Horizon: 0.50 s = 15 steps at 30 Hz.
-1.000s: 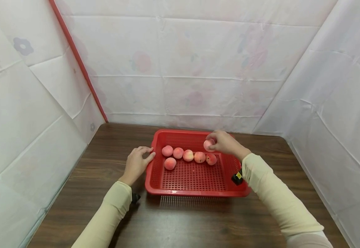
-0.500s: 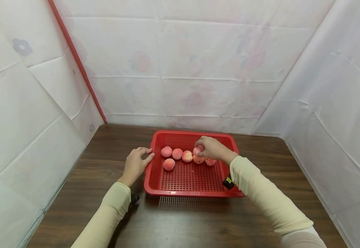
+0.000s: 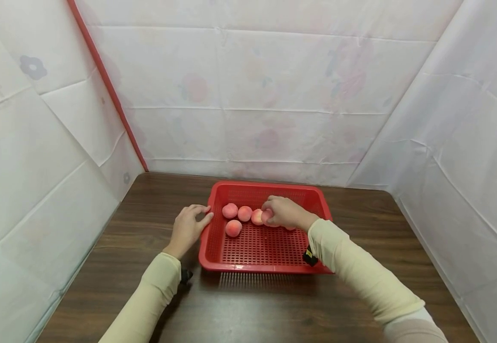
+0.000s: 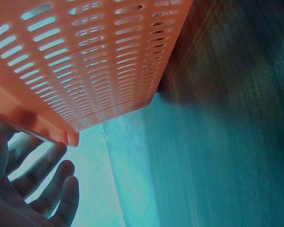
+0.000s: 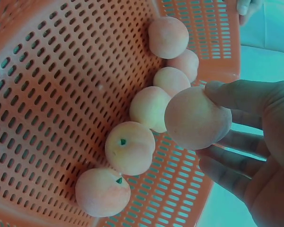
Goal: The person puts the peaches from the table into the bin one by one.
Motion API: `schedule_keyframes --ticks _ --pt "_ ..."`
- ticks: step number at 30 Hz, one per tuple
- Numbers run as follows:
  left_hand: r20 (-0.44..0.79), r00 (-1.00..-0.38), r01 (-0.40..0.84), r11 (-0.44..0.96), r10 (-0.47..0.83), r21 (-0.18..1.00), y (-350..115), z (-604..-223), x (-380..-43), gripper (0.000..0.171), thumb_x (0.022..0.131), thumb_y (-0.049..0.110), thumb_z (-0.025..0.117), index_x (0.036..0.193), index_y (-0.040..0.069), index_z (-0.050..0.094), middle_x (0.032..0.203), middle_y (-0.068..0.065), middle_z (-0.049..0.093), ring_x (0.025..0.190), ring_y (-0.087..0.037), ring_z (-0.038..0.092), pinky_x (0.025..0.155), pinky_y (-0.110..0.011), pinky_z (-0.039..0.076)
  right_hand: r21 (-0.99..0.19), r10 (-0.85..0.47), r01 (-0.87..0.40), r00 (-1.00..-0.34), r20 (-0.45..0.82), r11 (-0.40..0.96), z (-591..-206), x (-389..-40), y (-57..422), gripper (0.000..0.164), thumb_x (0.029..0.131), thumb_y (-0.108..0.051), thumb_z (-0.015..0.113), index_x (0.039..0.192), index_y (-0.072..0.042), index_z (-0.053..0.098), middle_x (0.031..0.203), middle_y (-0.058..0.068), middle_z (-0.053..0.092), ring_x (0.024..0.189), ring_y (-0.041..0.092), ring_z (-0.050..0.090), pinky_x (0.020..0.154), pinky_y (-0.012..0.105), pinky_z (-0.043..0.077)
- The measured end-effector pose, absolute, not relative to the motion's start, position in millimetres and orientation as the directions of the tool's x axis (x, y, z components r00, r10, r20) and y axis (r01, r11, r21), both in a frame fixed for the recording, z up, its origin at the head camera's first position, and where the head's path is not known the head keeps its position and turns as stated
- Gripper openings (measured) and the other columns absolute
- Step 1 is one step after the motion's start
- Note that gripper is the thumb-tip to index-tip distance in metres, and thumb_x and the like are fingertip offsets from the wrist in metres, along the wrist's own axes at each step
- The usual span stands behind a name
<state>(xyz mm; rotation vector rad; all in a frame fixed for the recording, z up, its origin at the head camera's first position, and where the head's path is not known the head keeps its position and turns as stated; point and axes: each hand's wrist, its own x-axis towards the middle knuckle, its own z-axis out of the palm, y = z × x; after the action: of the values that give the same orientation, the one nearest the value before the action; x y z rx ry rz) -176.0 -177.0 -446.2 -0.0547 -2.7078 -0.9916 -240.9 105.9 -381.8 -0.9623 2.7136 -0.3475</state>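
Note:
A red plastic basket (image 3: 270,250) with slotted walls holds several peaches, most in a row and one peach (image 3: 233,228) apart, nearer the front left. My right hand (image 3: 287,212) pinches a peach (image 5: 196,118) between thumb and fingers, above the row; in the head view it covers the row's right end. Below it in the right wrist view lie other peaches, two of them, such as the lowest peach (image 5: 102,192), showing green stem spots. My left hand (image 3: 187,227) touches the basket's left rim with its fingertips, fingers loosely extended.
The basket stands on a dark wood-grain table (image 3: 248,309), near its back edge. White patterned sheets (image 3: 248,95) hang behind and on both sides, with a red strip (image 3: 107,85) down the back left corner.
My right hand has moved left along the row with its peach, from the basket's back right toward the middle. The left hand stays at the rim.

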Motion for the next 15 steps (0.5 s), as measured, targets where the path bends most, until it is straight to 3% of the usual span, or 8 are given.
schedule_keyframes --ticks 15 --pt "0.278 -0.959 0.139 0.763 -0.055 0.631 -177.5 -446.8 -175.0 0.033 0.089 0.028 0.071 0.115 0.007 0.072 0.114 -0.014 0.069 0.108 -0.033 0.06 0.095 -0.051 0.048 -0.274 -0.681 -0.63 -0.713 -0.169 0.727 -399.1 -240.6 87.4 0.037 0.083 -0.013 0.073 0.119 -0.007 0.07 0.108 0.004 0.064 0.092 0.017 0.058 0.082 0.032 0.05"
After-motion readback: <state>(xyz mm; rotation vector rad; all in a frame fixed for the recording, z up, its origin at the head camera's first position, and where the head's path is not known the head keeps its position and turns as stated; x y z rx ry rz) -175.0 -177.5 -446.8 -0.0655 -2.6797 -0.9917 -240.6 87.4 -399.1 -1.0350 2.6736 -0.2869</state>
